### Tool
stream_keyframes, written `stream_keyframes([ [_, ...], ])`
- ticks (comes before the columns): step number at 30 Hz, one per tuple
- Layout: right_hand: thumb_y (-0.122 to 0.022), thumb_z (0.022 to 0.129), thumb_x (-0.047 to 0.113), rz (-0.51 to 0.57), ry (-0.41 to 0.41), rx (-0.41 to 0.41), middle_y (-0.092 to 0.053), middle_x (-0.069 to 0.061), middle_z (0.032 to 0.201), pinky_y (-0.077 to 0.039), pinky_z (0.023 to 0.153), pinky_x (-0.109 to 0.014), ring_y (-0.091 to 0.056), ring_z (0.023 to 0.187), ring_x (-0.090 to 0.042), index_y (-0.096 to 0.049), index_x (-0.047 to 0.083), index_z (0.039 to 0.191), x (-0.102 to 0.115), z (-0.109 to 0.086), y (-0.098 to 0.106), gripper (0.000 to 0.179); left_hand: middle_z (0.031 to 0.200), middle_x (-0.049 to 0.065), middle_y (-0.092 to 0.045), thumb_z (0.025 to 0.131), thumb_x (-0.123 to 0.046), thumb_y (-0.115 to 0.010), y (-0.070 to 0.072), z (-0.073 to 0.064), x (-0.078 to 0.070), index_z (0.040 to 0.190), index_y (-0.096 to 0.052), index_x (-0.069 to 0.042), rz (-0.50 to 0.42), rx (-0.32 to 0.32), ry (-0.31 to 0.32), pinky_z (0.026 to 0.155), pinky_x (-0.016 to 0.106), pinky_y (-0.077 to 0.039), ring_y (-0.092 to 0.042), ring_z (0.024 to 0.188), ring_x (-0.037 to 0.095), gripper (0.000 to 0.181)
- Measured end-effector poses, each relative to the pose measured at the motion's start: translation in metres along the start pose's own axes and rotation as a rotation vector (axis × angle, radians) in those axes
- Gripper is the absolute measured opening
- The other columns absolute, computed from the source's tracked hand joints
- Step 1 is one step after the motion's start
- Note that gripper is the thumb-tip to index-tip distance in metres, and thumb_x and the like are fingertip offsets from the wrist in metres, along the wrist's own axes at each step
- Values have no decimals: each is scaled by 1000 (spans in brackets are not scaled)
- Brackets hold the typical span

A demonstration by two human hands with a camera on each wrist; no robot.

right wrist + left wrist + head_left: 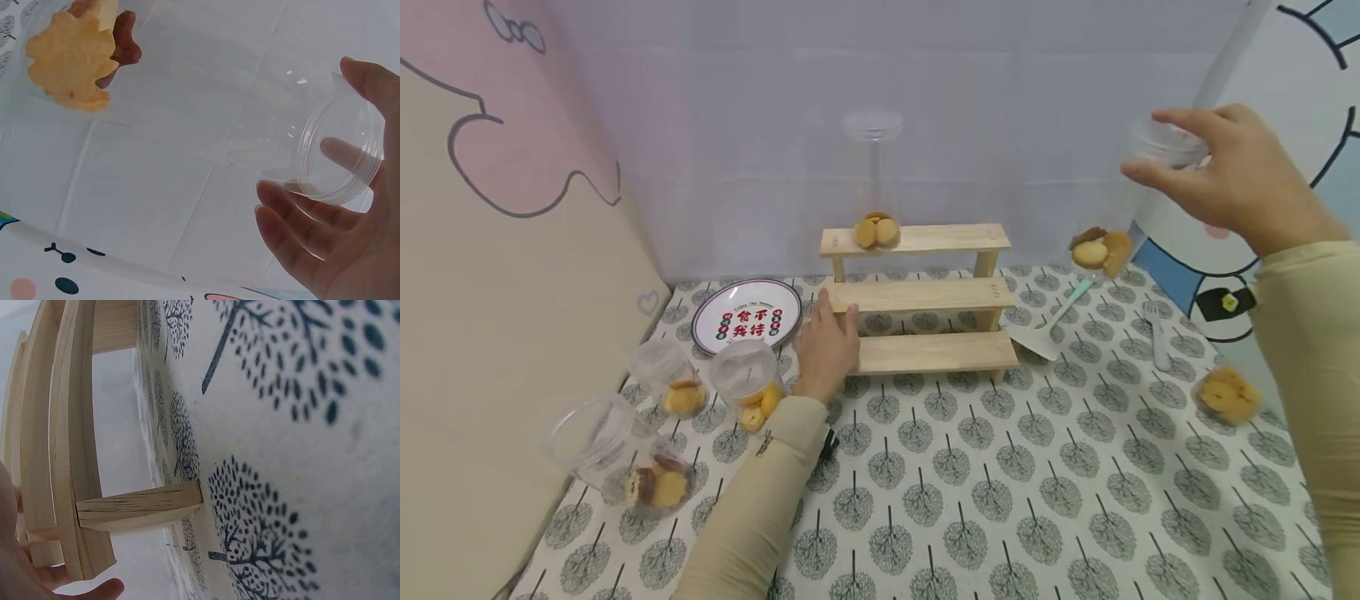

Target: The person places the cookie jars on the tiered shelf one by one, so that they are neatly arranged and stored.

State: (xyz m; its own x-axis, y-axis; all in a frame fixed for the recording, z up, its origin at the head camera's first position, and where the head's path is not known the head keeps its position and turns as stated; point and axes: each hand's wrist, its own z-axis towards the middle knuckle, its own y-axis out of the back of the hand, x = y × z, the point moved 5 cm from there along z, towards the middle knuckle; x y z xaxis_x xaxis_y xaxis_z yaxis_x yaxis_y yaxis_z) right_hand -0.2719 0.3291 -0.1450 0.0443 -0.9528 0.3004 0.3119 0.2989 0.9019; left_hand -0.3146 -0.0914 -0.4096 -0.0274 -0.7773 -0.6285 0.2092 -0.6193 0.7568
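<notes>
In the head view my right hand [1240, 171] grips the top of a tall clear jar [1167, 146], held tilted in the air at the right. Cookies [72, 59] lie at its far end in the right wrist view, where thumb and fingers curve round its rim. My left hand [826, 352] rests against the left end of a three-step wooden rack [936, 354], fingers extended along it. In the left wrist view that hand is partly cut off, its thumb beside the rack's end. Another tall clear jar [874, 175] with cookies stands on the top step, toward the left.
Left of the rack lies a patterned plate [747, 317]. Several clear jars with cookies, one larger jar [617, 454] among them, stand at the left. A spatula [1045, 333], a fork [1157, 336] and a cookie container [1227, 395] lie at the right. Curtain walls surround the table.
</notes>
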Motion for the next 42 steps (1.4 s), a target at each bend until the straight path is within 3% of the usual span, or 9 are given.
stream_keyframes([
  [4,-58,92,60,43,13,4,-10,-19,165,-21,110,-75,-16,146,-49,-21,30,160,24,20,4,84,162,17,-26,101,-65,-20,3,0,-2,161,-8,-14,0,-13,-1,116,63,-23,-35,141,44,80],
  [10,-57,92,60,94,50,37,-10,-15,166,-20,111,-74,-13,149,-44,-23,31,159,51,42,-5,81,163,16,-24,101,-65,-20,4,-1,-5,161,-7,-15,-1,-4,13,117,62,-21,-33,142,43,80],
  [20,-53,92,65,58,125,89,-12,-14,166,-21,114,-69,-14,150,-40,-25,31,159,91,67,-32,81,162,15,-28,102,-63,-22,3,-8,-8,161,-10,-14,10,-26,6,116,61,-25,-38,139,43,78],
  [27,-52,89,70,129,76,119,-9,-13,166,-24,114,-68,-17,149,-39,-23,34,159,104,80,-49,84,161,16,-29,102,-63,-22,2,-10,-9,161,-10,-13,7,-36,-7,115,61,-26,-40,137,44,79],
  [33,-51,89,71,138,74,137,-5,-10,167,-21,116,-65,-12,151,-36,-22,34,159,116,86,-56,84,161,15,-29,102,-63,-22,1,-13,-14,161,-10,-13,4,-34,-14,116,61,-25,-41,137,43,78],
  [42,-52,87,72,165,72,163,-6,-11,167,-24,116,-64,-17,149,-36,-22,34,159,125,91,-67,87,161,15,-29,102,-63,-22,0,-17,-21,161,-11,-13,6,-20,-18,116,61,-26,-42,136,42,78],
])
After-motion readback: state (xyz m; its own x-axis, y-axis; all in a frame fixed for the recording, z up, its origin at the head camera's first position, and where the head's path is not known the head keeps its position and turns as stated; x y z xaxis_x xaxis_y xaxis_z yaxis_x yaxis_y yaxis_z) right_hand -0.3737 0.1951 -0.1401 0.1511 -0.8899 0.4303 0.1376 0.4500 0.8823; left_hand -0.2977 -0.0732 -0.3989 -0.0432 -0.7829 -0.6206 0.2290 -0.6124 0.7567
